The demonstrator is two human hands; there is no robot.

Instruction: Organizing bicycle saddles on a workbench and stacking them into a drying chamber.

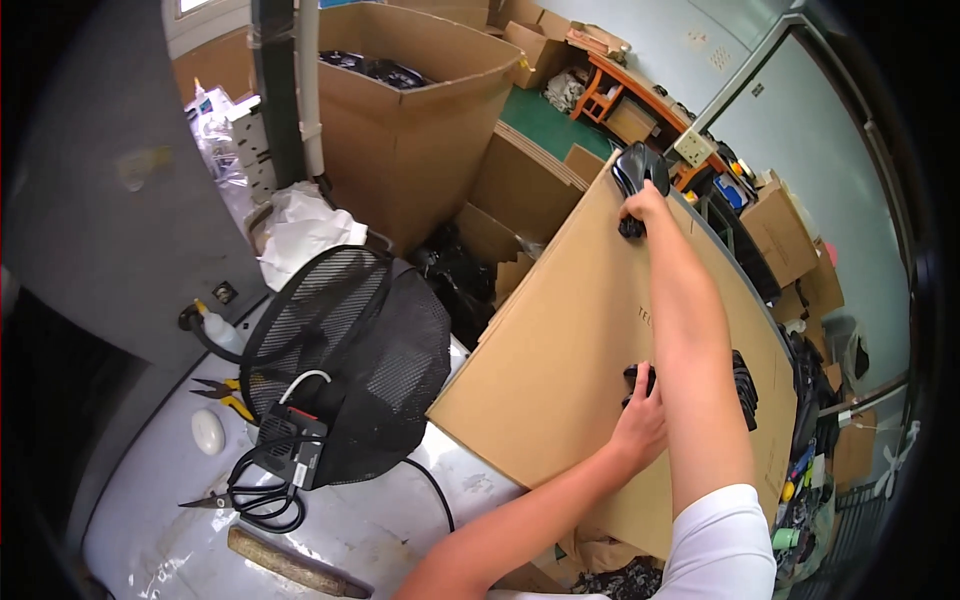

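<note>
At the far end of a large flat brown cardboard box (560, 330), my right hand (645, 203) is closed around glossy black plastic parts (640, 165), which look like curved shells. Their exact kind does not show. My left hand (638, 428) is nearer, low over the same cardboard, with its thumb and fingers curled on a small black plastic piece (634, 378). Just past my right forearm lies a row of several black ribbed pieces (744, 390), partly hidden by that arm.
Left of the cardboard, a white table (390, 540) carries a black mesh basket (340, 370), yellow-handled pliers (228, 395), black scissors (260, 500), a white oval object (208, 431) and a wooden-handled tool (290, 562). A tall open carton (410, 130) stands behind; boxes and clutter line the right.
</note>
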